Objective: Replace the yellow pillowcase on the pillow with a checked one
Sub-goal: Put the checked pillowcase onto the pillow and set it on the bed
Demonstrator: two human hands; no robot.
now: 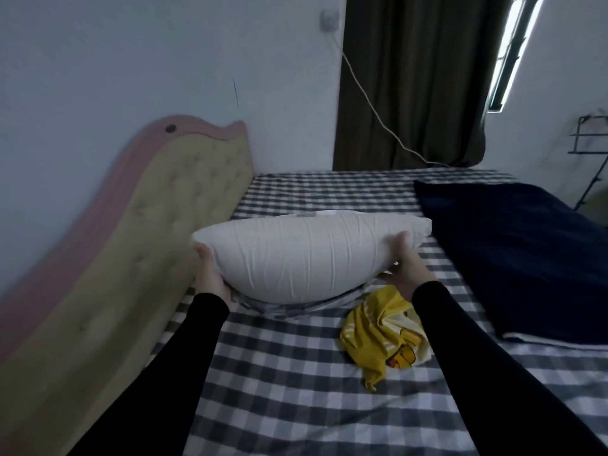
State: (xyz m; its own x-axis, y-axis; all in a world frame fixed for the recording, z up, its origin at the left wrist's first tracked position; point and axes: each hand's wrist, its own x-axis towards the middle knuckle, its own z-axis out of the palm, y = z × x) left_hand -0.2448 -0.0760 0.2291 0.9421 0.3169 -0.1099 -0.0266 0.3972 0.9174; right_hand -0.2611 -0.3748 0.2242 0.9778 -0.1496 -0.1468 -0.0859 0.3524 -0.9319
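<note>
The bare white pillow (302,255) is held above the bed, bent into a curve. My left hand (212,274) grips its left end and my right hand (408,268) grips its right end. A checked grey-and-white cloth, which looks like the checked pillowcase (296,306), lies bunched under the pillow; most of it is hidden. The yellow pillowcase (381,337), with a cartoon print, lies crumpled on the checked bed sheet (296,390) just below my right forearm.
A padded beige and pink headboard (131,258) runs along the left. A dark blue blanket (513,258) covers the bed's right side. A dark curtain (411,80) and a hanging cord (371,103) are at the far wall.
</note>
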